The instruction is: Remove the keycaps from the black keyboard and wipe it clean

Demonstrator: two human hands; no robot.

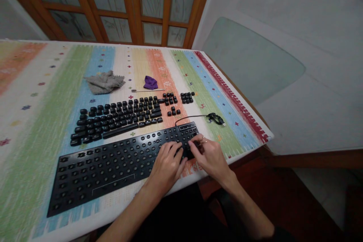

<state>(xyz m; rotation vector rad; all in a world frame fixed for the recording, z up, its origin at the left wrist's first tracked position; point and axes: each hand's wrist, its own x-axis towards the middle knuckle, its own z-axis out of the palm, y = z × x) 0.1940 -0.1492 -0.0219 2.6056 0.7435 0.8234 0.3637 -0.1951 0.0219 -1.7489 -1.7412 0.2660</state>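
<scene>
A black keyboard base (113, 170) with its keycaps off lies slanted along the table's front edge, its rows of bare key sockets showing. My left hand (167, 160) rests on the base's right part, fingers bent but apart, thumb near the front edge. At the number pad end, my right hand (211, 155) has thumb and forefinger drawn together; what is between them is hidden. Behind the base, loose black keycaps (119, 115) are laid out in keyboard order, with a long space bar cap (120, 131) in front. Smaller keycap groups (187, 97) sit to the right.
A grey cloth (104, 82), a purple cloth (150, 82) and a thin brush (147, 90) lie behind the keycaps. The keyboard's bundled cable (216, 118) rests at right. A striped tablecloth (65, 83) covers the table; a white wall (317, 64) stands beyond its right edge.
</scene>
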